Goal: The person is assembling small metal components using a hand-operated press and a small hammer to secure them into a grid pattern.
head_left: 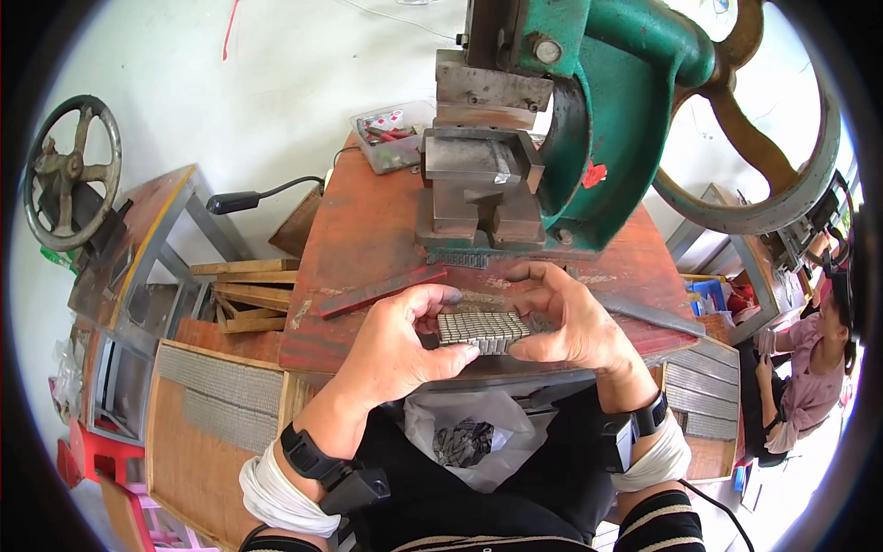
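Between both hands is a compact block of small grey metal pieces (483, 324), packed side by side in rows. My left hand (391, 345) grips its left end, thumb along the near side and fingers curled behind. At the right end, my right hand (584, 327) presses with its thumb on the near corner, its fingers bent over the far side. The block is just above the near part of the red worktable (359, 216). Beyond my hands stands a green press (635, 120) with a steel die (483, 198). A row of small metal pieces (457, 260) lies at its foot.
A red bar (382, 291) and a flat metal bar (648, 315) lie on the table. Below hangs a white plastic bag (497, 469) with dark scraps. Wooden trays (198, 469) with metal rows flank me. Another person (814, 368) sits at far right.
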{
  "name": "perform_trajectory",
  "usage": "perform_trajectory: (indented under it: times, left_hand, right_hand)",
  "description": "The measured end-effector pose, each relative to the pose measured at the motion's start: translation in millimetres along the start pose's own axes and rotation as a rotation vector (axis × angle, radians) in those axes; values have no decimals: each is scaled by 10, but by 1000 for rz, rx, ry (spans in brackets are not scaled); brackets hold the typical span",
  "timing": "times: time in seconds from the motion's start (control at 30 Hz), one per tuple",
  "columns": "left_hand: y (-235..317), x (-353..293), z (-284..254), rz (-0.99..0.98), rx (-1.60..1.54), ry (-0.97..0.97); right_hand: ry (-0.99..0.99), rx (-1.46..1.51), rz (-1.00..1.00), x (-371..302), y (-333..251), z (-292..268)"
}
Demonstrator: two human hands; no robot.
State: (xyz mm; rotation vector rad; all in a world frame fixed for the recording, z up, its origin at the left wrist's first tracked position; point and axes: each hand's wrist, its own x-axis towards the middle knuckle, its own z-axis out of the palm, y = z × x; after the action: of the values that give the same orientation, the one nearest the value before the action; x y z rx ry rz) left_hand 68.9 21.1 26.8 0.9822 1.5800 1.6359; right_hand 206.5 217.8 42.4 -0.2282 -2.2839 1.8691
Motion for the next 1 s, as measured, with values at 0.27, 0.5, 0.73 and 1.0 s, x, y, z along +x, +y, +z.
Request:
perform_trajectory:
  times: [0.27,0.5,0.73,1.0]
  left_hand:
    - [46,1,2,-12,66,-8]
    - [-42,25,-40,36,46,-7]
    - [-48,37,-49,56,22,-19]
    - [15,74,-109,-96,54,-158]
  right_hand:
    - [-16,22,5,-7,6,-3]
    - [-26,-54,-10,19,11,-9]
    - [-31,-80,-25,21,-33,-13]
    - [-49,-158,-9,15,-36,-8]
